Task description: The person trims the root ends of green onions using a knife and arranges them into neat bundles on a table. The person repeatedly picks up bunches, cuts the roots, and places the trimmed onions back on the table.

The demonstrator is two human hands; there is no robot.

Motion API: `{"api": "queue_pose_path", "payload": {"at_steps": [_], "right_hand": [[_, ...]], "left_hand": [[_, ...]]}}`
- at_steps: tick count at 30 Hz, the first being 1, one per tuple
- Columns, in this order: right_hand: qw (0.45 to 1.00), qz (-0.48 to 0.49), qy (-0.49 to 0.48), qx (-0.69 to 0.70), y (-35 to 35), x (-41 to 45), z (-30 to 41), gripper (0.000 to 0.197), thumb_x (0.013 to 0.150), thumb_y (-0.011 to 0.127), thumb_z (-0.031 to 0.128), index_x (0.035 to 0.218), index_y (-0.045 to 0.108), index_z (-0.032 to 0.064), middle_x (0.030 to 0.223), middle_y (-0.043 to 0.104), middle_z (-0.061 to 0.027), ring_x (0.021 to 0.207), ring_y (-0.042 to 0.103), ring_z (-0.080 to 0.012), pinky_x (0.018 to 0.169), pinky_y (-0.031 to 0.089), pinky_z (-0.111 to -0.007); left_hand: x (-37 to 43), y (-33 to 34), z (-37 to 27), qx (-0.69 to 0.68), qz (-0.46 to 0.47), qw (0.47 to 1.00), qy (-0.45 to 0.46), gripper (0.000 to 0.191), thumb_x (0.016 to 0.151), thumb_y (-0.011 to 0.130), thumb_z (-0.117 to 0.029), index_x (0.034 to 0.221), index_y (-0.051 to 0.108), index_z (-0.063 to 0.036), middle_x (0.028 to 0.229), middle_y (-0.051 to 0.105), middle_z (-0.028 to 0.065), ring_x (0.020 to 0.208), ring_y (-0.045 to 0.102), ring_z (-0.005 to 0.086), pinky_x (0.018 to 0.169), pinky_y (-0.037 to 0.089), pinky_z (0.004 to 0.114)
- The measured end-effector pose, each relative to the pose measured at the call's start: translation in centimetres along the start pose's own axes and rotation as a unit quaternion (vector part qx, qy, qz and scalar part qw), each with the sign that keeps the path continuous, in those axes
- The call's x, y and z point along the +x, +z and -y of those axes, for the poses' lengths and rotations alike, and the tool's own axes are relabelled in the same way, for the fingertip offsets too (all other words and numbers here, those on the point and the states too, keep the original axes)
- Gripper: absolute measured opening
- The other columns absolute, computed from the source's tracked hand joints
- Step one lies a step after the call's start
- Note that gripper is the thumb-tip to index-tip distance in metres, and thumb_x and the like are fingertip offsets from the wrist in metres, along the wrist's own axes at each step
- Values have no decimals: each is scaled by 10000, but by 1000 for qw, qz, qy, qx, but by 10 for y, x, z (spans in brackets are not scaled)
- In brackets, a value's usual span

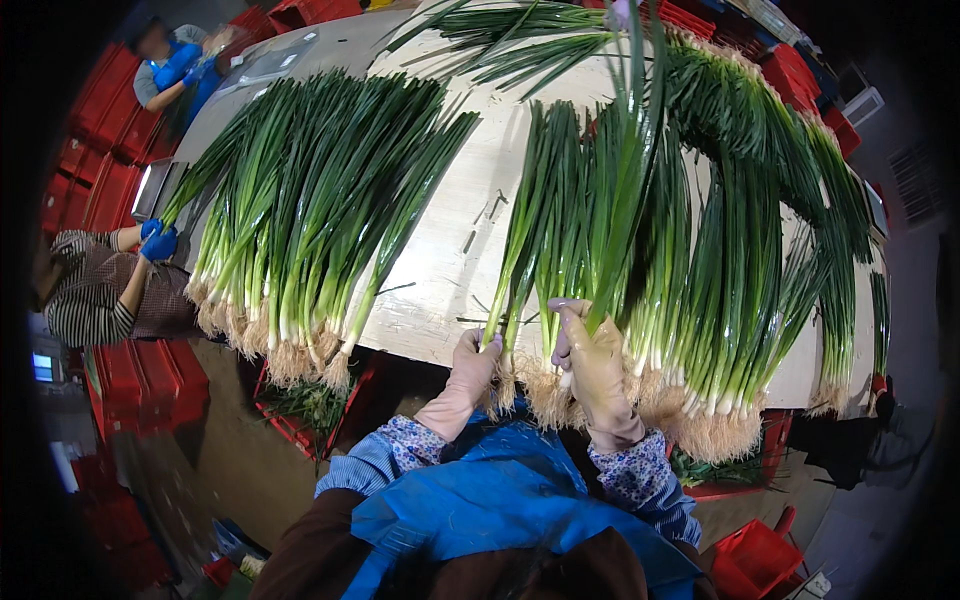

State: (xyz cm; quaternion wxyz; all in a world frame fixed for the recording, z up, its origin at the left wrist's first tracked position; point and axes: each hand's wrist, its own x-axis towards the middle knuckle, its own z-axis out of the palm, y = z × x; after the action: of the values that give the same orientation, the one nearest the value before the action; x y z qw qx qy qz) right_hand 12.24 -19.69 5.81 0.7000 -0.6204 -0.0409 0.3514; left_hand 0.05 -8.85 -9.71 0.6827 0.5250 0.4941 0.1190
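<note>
Both my hands wear thin, pale gloves at the near edge of the table. My left hand (475,360) pinches the white lower stem of a green onion (517,255) just above its roots. To the right, my right hand (592,352) is closed around the lower part of another green onion (626,225), whose long leaves rise towards the camera. Rows of green onions with stringy roots lie either side: a large pile (307,217) on the left and a thick bundle (731,300) on the right.
A co-worker in blue gloves (159,240) holds green onions at the table's left end. Another person in a blue apron (176,66) stands at the upper left. More green onions (742,97) line the far right side. Red crates with leaf trimmings (315,405) sit below the table (435,307).
</note>
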Motion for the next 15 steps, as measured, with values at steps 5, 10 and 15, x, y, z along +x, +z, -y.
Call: {"api": "queue_pose_path", "payload": {"at_steps": [5,10,15], "right_hand": [[1000,-3,23,-17,21,13,-2,260,1023,574,181,1194,630,-7,616,511,21,525,446,-71,500,378,-228],[999,5,-4,-52,40,23,-16,289,1013,587,202,1224,603,5,820,567,1,694,521,-75,571,428,-214],[998,56,6,-18,75,27,-25,297,1017,578,197,1244,572,6,779,556,-5,675,515,-87,574,426,-234]], "left_hand": [[2,-1,7,4,23,999,-44,209,953,699,-164,1066,591,-26,811,628,12,656,510,68,565,442,254],[1,-5,-2,-1,139,989,-53,389,951,659,-102,1287,502,13,832,598,27,617,544,101,545,457,254],[-7,-12,-2,3,153,988,23,438,952,657,-91,1345,494,8,947,615,61,748,574,130,653,477,268]]}}
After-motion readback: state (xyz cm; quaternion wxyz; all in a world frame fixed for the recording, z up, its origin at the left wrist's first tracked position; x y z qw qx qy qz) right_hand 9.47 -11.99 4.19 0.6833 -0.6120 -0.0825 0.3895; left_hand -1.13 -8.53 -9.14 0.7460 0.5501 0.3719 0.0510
